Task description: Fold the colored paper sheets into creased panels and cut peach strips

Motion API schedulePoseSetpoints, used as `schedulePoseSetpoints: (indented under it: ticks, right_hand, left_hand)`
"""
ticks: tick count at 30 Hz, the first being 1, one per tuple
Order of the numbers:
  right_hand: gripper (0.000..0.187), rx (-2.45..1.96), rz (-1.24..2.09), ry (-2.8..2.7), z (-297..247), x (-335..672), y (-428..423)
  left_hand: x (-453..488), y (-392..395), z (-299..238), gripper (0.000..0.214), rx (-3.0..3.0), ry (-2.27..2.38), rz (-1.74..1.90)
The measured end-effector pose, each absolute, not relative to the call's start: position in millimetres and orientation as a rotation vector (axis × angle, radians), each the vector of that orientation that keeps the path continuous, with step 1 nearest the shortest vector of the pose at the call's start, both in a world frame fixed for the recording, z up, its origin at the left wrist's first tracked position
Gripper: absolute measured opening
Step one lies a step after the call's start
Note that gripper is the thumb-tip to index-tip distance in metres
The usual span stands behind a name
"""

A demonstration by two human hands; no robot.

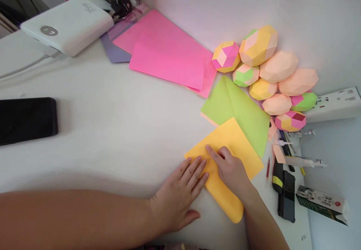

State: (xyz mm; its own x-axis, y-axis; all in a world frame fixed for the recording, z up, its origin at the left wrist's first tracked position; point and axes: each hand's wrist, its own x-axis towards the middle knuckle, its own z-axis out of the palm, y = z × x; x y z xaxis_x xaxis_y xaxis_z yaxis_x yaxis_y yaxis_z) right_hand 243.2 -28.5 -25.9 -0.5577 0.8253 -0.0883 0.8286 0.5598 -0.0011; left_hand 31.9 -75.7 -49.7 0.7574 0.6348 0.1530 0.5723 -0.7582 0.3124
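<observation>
A sheet of yellow paper [241, 141] lies on the white table, its near end bent over into a rounded, raised curl. My left hand [183, 190] rests on its left edge, fingers stretched out flat and the thumb apart. My right hand [231, 167] presses on the folded part from above. One of its fingers is stretched towards the left corner; the others are curled, and their tips are partly hidden. Just beyond the yellow sheet is green paper [237, 107], with a creased flap and a peach edge showing underneath.
Pink paper sheets [169, 58] lie at the back. Several faceted paper shapes [279, 67] are grouped at the back right. A white power bank [70, 24] stands upper left, a black phone [28, 120] at left. Glue tubes, a cutter [278, 176] and a carton [323, 203] lie right.
</observation>
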Motion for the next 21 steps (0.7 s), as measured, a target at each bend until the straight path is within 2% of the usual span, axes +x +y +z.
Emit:
schedulePoseSetpoints:
  ticks: [21]
  right_hand:
    - [0.061,1.44,-0.1,2.68,-24.0,241.9,-28.6]
  left_hand:
    - [31.4,-77.1,-46.7,0.077,2.729,0.95,0.336]
